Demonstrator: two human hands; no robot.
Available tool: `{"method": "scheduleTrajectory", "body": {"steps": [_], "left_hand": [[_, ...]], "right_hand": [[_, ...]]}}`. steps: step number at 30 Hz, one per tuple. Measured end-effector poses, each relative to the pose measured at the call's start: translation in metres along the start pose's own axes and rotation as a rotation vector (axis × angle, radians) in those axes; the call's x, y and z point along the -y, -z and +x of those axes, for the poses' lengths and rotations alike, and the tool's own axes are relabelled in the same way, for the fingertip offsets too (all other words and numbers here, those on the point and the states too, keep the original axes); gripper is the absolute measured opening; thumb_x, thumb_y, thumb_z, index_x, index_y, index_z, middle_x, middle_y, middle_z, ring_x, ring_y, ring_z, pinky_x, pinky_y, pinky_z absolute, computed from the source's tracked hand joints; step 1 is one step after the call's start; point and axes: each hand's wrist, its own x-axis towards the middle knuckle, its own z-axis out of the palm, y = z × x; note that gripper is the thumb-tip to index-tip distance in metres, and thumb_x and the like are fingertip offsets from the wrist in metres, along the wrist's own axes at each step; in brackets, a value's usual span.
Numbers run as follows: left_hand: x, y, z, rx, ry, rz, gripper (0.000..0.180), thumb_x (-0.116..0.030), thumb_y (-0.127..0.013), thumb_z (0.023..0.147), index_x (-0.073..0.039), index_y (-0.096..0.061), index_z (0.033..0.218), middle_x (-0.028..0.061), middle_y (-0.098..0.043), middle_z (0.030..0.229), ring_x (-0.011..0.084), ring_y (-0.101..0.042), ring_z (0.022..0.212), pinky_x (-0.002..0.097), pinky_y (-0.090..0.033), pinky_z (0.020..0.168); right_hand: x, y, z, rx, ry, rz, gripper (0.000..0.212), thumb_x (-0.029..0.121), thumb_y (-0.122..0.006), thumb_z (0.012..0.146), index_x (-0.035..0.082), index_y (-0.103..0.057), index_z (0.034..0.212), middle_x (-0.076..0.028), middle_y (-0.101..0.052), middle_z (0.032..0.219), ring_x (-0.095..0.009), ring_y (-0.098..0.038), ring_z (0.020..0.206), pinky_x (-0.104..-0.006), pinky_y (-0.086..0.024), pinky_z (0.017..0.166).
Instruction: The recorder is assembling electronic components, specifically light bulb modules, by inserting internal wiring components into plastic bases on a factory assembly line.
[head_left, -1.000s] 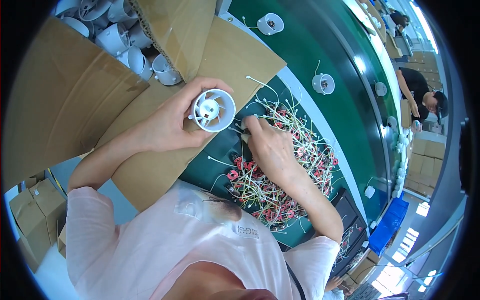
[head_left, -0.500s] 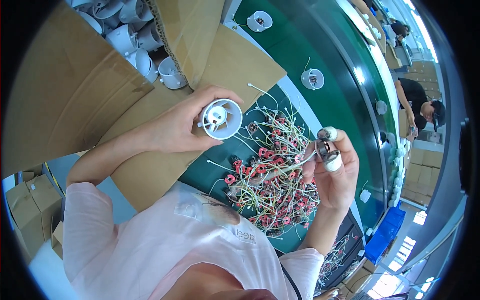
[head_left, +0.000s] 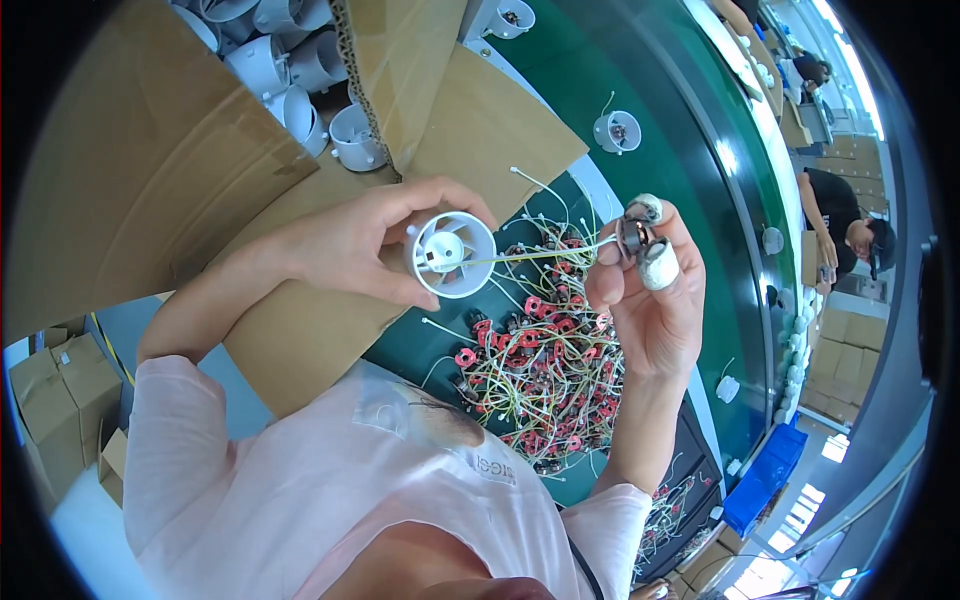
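Note:
My left hand [head_left: 365, 245] is wrapped round a white round plastic housing [head_left: 466, 283], its open side facing up and its hub and fins showing inside. Between the taped fingertips of my right hand [head_left: 655, 300] sits a small dark motor with copper windings [head_left: 633, 238]. Its pale wire lead [head_left: 548, 254] stretches left across to the housing, the end lying over the hub. Under and between my hands lies a heap of small motors with red parts and tangled white and yellow wires [head_left: 540, 370] on the green surface.
A cardboard box [head_left: 150, 170] at the left holds several white housings [head_left: 290, 110]. On the green conveyor belt [head_left: 680, 190] ride housings with motors inside, such as one housing [head_left: 617, 132]. A blue bin [head_left: 765, 480] stands right; a person [head_left: 845, 220] works across the belt.
My right hand has moved up and slightly left, and the motor's lead now reaches over the housing. The housing has shifted slightly right. Housings on the belt have moved toward the upper left.

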Motion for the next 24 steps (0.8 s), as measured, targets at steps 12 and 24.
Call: {"method": "scheduleTrajectory", "body": {"steps": [12, 24], "left_hand": [[0.001, -0.024, 0.025, 0.038, 0.143, -0.077, 0.075, -0.002, -0.07, 0.065, -0.002, -0.034, 0.131, 0.0086, -0.047, 0.121, 0.0169, -0.047, 0.114, 0.0314, -0.037, 0.098], [0.011, -0.034, 0.027, -0.092, 0.079, -0.034, 0.068, -0.006, -0.071, 0.067, -0.006, -0.038, 0.127, 0.0051, -0.047, 0.118, 0.0148, -0.048, 0.109, 0.0295, -0.042, 0.091]], "right_hand": [[0.011, 0.028, 0.006, 0.062, -0.01, -0.159, 0.034, 0.015, -0.063, 0.083, -0.004, -0.05, 0.107, -0.019, -0.062, 0.088, -0.019, -0.064, 0.067, -0.0267, -0.052, 0.056], [0.007, 0.007, -0.011, 0.01, 0.02, -0.322, 0.027, 0.006, -0.06, 0.084, -0.003, -0.049, 0.107, -0.016, -0.061, 0.09, -0.017, -0.063, 0.071, -0.0255, -0.052, 0.06]]}}
